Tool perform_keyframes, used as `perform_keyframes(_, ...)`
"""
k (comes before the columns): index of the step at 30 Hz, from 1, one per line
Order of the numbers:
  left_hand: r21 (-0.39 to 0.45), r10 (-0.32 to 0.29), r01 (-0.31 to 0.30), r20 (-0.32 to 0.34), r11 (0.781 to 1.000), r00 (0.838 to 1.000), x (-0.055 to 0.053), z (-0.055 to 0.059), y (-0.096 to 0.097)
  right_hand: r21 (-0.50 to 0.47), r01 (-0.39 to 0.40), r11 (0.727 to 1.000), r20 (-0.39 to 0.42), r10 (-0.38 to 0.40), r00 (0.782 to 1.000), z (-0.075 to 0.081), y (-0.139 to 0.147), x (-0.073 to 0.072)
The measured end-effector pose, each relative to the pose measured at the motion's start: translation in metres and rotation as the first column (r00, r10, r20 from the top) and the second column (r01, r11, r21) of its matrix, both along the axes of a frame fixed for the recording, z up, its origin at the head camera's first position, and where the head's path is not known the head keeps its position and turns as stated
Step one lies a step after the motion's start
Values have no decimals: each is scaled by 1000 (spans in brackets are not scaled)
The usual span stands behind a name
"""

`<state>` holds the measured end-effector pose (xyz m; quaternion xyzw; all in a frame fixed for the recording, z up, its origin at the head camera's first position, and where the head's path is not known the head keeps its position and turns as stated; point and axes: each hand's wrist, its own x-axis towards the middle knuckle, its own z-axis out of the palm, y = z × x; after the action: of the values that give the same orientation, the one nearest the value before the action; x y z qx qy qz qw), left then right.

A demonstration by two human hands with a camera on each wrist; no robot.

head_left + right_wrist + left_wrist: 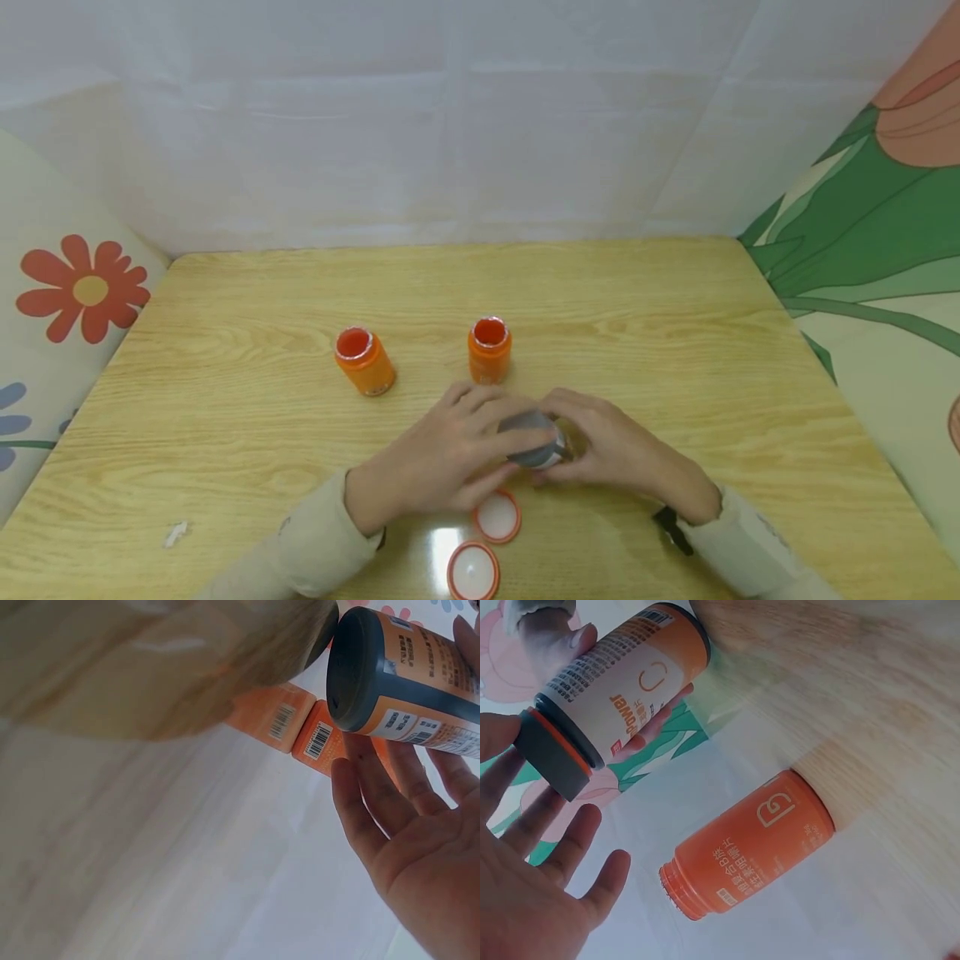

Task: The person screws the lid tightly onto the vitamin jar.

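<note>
Nearer than the orange jars, my left hand pinches the grey cap of a smooth cylindrical bottle my right hand grips. My left wrist shows its long axis roughly upright, cap up; my right wrist, its round base.

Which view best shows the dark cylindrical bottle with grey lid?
Left wrist: the bottle shows lengthwise, with lid and white-orange label. Head shows mainly its partly covered lid; right wrist, its dark base and partial label.
</note>
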<state>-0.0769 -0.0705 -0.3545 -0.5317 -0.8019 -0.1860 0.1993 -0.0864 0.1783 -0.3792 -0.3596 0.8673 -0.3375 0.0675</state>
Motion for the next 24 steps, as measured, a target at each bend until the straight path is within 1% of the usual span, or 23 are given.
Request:
perform_keyframes(3,-10,-17,17,-2,1000,1000,0,1,0,-9,-4,1000,0,4,1000,0,0,0)
perform_keyframes(6,-14,-22,22,1,1000,1000,1,1,0,-11,-5,1000,-6,5,1000,-1,0,0)
perform_keyframes(9,4,-18,18,7,1000,1000,1,1,1,-11,-6,1000,-21,6,1000,-2,0,0)
perform_keyframes(12,32,19,-19,-6,999,1000,0,1,2,-8,-5,1000,-37,5,999,-2,0,0)
perform_keyframes(14,50,59,-58,-15,997,998,-1,2,3,-4,-2,1000,-39,2,999,-3,0,0)
perform_keyframes(16,55,98,-97,-20,994,995,-1,2,3,-1,0,1000,-35,0,999,-3,0,0)
perform_keyframes(18,52,121,-120,-17,991,993,-1,2,4,1,2,1000,-32,-2,999,-2,0,0)
perform_keyframes(20,41,130,-129,-15,991,991,-1,2,4,3,2,1000,-30,-2,1000,-2,0,0)
perform_keyframes(24,33,123,-122,-29,992,992,-1,2,5,8,-5,1000,-39,5,999,-1,-1,0)
